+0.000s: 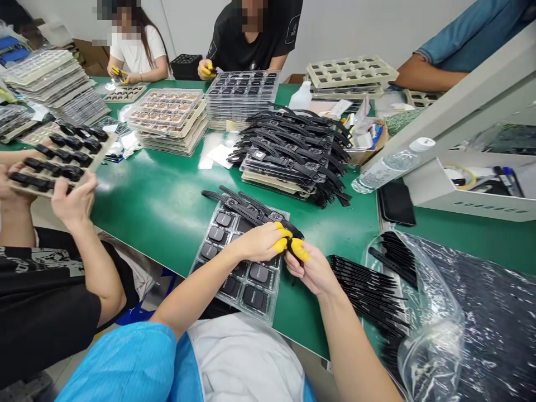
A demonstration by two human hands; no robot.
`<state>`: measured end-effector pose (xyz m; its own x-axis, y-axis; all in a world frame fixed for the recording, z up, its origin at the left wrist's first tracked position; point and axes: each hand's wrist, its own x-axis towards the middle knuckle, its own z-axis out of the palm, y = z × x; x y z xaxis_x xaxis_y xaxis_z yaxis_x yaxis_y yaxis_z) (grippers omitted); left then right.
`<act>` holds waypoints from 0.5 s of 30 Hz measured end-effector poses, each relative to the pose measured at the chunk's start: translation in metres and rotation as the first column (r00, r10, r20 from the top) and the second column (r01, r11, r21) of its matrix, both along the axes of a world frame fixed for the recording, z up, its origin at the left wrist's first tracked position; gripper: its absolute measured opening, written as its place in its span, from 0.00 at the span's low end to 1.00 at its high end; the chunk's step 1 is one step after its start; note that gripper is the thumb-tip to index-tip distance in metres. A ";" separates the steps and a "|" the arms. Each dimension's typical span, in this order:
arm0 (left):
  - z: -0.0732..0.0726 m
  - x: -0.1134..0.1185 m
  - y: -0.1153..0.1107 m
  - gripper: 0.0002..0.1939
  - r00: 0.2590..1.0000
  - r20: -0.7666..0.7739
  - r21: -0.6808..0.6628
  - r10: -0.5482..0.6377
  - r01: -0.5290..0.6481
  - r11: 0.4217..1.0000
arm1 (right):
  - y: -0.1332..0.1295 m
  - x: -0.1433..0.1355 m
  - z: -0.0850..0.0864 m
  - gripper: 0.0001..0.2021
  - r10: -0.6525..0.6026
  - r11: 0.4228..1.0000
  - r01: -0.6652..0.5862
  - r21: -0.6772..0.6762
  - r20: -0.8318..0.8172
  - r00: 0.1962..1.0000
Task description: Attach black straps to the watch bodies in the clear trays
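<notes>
My left hand point(263, 241) and my right hand point(313, 269) meet over the right side of a clear plastic tray point(273, 290). Yellow covers sit on the thumbs and some fingertips. Both hands pinch a small black watch part point(290, 243), mostly hidden by the fingers. Square black watch cases point(256, 297) lie in the tray's pockets. Across its far end rest several watches with black straps point(247, 207). To the right of my right hand lies a row of loose black watch straps point(364, 282).
Behind the tray rises a stack of strapped watches point(288, 145). Other tray stacks point(167, 120) stand farther back. A plastic bottle point(391, 166), a white box point(473, 187) and plastic wrap point(439, 335) are on the right. At left, a co-worker's hands hold a loaded tray point(62, 156); other people sit opposite.
</notes>
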<state>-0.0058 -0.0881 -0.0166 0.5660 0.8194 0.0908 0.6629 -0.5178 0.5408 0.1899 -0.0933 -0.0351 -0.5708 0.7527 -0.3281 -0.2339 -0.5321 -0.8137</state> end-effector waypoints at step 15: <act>0.002 0.002 0.009 0.20 0.433 0.689 -0.421 0.581 -0.414 0.807 | 0.003 0.003 0.004 0.24 0.178 0.984 -0.176 -0.029 0.050 0.983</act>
<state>-0.0040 -0.0788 -0.0143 -0.1671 0.9810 0.0987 0.0682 -0.0884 0.9938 0.1932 -0.0898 -0.0313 -0.6760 0.6327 -0.3777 -0.0922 -0.5812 -0.8085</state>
